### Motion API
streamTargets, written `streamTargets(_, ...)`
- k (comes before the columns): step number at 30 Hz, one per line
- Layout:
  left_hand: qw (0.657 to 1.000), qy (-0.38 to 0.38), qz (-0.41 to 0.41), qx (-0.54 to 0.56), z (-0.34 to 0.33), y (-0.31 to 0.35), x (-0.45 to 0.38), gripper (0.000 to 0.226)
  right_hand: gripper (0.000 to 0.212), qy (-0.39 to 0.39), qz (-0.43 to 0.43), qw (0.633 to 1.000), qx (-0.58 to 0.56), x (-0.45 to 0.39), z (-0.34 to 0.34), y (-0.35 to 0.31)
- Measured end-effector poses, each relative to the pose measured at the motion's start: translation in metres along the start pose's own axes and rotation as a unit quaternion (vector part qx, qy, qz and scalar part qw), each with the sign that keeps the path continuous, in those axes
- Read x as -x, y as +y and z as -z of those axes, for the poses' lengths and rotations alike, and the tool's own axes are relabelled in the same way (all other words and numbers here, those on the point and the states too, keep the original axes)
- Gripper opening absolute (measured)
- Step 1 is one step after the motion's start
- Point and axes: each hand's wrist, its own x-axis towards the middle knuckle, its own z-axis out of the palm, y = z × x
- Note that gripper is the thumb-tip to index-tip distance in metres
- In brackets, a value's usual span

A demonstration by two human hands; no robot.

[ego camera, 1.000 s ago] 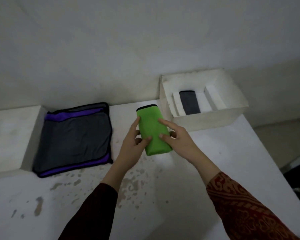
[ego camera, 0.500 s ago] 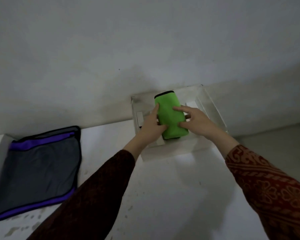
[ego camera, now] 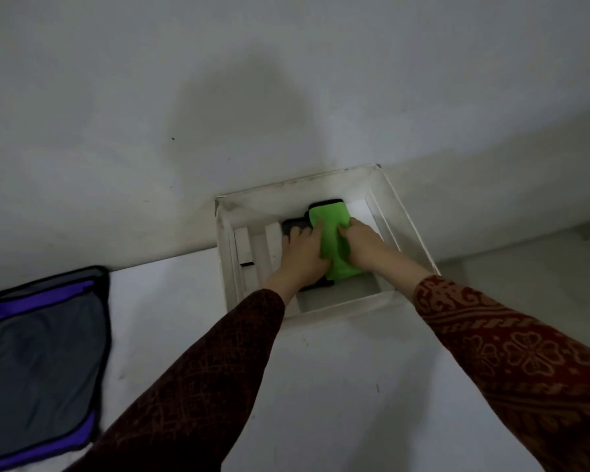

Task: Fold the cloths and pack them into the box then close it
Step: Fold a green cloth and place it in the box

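An open white box [ego camera: 406, 219] stands against the wall at the back of the white table. Both hands reach down inside it. The folded green cloth [ego camera: 331, 226], edged in black, lies between them, inside the box. My left hand [ego camera: 302, 253] presses on its left side and also covers a dark folded cloth [ego camera: 293, 226] lying beside and under it. My right hand [ego camera: 365, 243] grips the green cloth's right edge. White dividers stand at the box's left side.
A grey cloth with purple and black edging [ego camera: 38, 366] lies flat at the table's left. The white table [ego camera: 338, 386] stretches in front of the box. A grey wall rises right behind the box. Lower floor shows at the far right.
Both hands carried the green cloth from the table's middle to above the box and then down into it. The view has shifted toward the box.
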Motion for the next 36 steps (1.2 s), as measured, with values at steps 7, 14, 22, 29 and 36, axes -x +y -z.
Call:
streamTargets(7,0.982,-0.116,-0.036,-0.143,-0.003,-0.034,-0.008,0.096,0.058,0.04,-0.002,0.989,0.143,0.006,0.002,-0.006)
streamTargets(14,0.95,-0.161,-0.013,-0.268,-0.003,-0.038,-0.012,0.11,0.093,-0.076,0.065,0.97,0.221,-0.02,-0.007,-0.018)
streamTargets(22,0.951,-0.125,0.016,-0.282,-0.012,-0.031,-0.009,0.107,0.131,-0.101,-0.01,0.976,0.19,-0.039,-0.014,-0.014)
streamTargets(29,0.961,-0.126,0.007,-0.245,-0.01,-0.034,-0.007,0.106,0.111,-0.102,-0.015,0.978,0.183,-0.04,-0.016,-0.017)
streamTargets(36,0.979,-0.088,-0.02,-0.181,0.031,-0.034,0.03,0.083,0.102,-0.112,-0.005,0.986,0.123,-0.006,0.002,-0.036)
